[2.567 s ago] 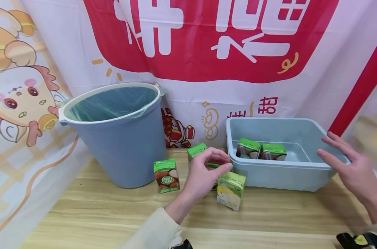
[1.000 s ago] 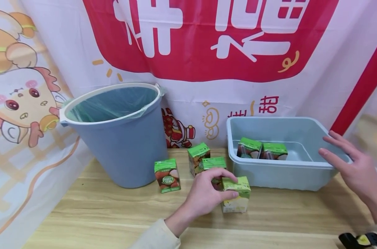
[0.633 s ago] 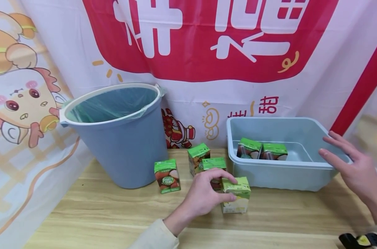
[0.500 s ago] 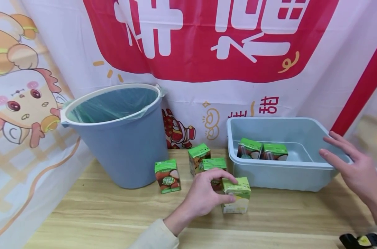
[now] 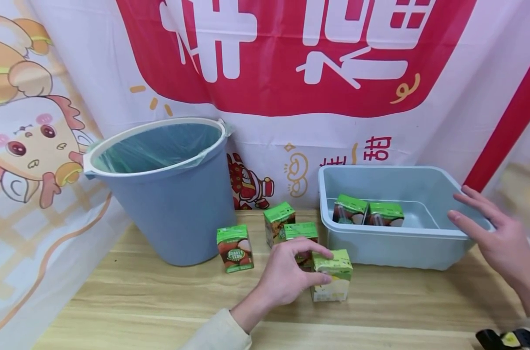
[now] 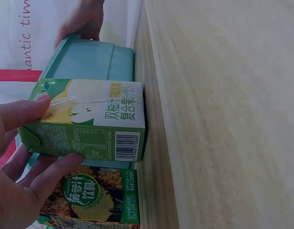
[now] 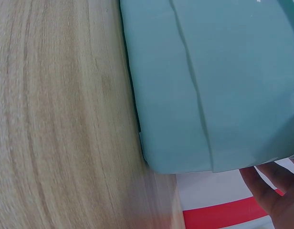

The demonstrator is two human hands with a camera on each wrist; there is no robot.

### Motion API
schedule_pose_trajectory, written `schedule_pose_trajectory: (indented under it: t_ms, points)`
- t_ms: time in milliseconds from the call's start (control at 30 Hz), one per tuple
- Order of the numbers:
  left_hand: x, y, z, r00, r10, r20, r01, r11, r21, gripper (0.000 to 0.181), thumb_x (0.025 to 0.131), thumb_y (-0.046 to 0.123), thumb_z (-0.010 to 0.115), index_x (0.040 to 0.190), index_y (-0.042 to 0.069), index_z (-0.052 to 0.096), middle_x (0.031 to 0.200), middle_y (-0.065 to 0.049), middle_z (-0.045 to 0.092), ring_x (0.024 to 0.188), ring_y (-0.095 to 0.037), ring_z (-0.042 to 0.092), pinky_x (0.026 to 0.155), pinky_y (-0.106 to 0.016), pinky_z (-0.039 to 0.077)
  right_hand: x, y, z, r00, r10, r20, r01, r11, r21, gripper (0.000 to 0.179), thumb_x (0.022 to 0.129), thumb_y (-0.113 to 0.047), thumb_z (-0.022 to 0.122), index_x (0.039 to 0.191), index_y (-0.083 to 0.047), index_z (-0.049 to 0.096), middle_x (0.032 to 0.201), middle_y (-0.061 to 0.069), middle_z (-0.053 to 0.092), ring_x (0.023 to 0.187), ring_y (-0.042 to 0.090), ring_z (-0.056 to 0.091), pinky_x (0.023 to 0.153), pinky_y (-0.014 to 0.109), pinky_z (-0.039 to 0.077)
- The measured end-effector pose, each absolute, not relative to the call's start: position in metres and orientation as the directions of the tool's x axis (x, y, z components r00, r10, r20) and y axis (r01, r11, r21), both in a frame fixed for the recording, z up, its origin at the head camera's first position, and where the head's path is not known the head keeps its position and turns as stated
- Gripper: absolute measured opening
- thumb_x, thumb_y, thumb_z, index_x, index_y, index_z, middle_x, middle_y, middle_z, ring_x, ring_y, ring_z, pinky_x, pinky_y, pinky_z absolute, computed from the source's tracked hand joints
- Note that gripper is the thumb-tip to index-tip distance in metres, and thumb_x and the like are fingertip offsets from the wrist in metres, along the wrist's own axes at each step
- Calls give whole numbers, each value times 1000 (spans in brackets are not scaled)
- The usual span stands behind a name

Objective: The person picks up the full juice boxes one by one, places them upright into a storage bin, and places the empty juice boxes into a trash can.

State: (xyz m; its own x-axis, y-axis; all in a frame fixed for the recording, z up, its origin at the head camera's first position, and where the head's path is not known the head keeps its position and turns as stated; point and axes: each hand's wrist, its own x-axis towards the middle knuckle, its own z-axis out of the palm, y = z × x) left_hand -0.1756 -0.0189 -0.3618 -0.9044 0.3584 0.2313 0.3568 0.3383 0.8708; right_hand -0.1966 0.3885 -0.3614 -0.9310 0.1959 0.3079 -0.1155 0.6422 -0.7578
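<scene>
My left hand (image 5: 287, 272) pinches a light green and yellow juice box (image 5: 335, 287) near its top, thumb on one side and fingers on the other. The left wrist view shows the box (image 6: 97, 102) standing on the table, its barcode near the bottom. Just behind it are a pineapple juice box (image 6: 94, 195) and another green-topped juice box (image 5: 279, 214). My right hand (image 5: 501, 238) touches the right rim of a light blue plastic bin (image 5: 387, 248), fingers extended. Inside the bin, two green-topped juice boxes (image 5: 385, 211) sit side by side.
A blue trash can (image 5: 177, 209) with a clear liner stands at the left on the wooden table (image 5: 160, 311). In front of its right side is a red and green juice box (image 5: 235, 250). A printed cloth (image 5: 273, 97) hangs behind everything.
Since the oldest frame, my left hand has come down and taken hold of the light green juice box, which has turned and shifted slightly right. In the last second, almost nothing has moved.
</scene>
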Motion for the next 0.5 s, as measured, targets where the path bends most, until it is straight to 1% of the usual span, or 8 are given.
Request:
schedule_pose_trajectory:
  t_ms: [100, 167, 267, 367, 433, 500]
  points:
    - [-174, -18, -361, -901, 358, 245, 365, 320, 874, 38, 75, 14, 95, 105, 34, 83, 115, 18, 78, 121, -6, 67, 113, -36, 47, -196, 389, -361, -931, 198, 307, -115, 638, -761, 66, 106, -39, 61, 166, -23, 37, 174, -29, 13, 169, 30, 3, 116, 83, 19]
    - [-173, -18, -360, -898, 357, 257, 372, 305, 876, 38, 75, 13, 95, 105, 32, 83, 114, 18, 78, 120, -6, 68, 113, -35, 48, -196, 389, -361, -931, 200, 306, -114, 636, -763, 67, 106, -39, 61, 166, -22, 37, 174, -29, 12, 169, 31, 2, 116, 84, 18]
    - [-170, -17, -356, -893, 356, 276, 386, 286, 877, 38, 76, 13, 95, 106, 31, 82, 114, 18, 79, 122, -6, 68, 115, -38, 47, -196, 388, -361, -930, 203, 305, -114, 630, -768, 67, 106, -40, 61, 166, -21, 37, 174, -28, 11, 168, 35, 1, 113, 87, 18]
    - [-169, -17, -351, -891, 349, 291, 395, 277, 876, 38, 76, 12, 94, 107, 30, 82, 115, 17, 79, 123, -8, 68, 117, -42, 47, -195, 388, -361, -929, 206, 307, -114, 632, -767, 67, 106, -40, 61, 166, -21, 38, 175, -27, 12, 169, 34, 2, 115, 86, 18]
    - [-168, -17, -348, -891, 344, 296, 398, 279, 874, 39, 76, 12, 94, 108, 30, 82, 116, 17, 79, 123, -8, 68, 117, -42, 47, -195, 388, -361, -929, 205, 308, -114, 633, -766, 67, 106, -40, 61, 166, -21, 38, 175, -27, 12, 169, 33, 2, 115, 85, 18]
    - [-168, -16, -345, -891, 340, 302, 401, 277, 873, 38, 77, 12, 93, 109, 30, 82, 117, 16, 79, 122, -8, 69, 116, -40, 49, -196, 388, -360, -930, 203, 307, -114, 633, -765, 67, 106, -40, 61, 166, -21, 38, 175, -26, 13, 169, 31, 3, 116, 84, 18]
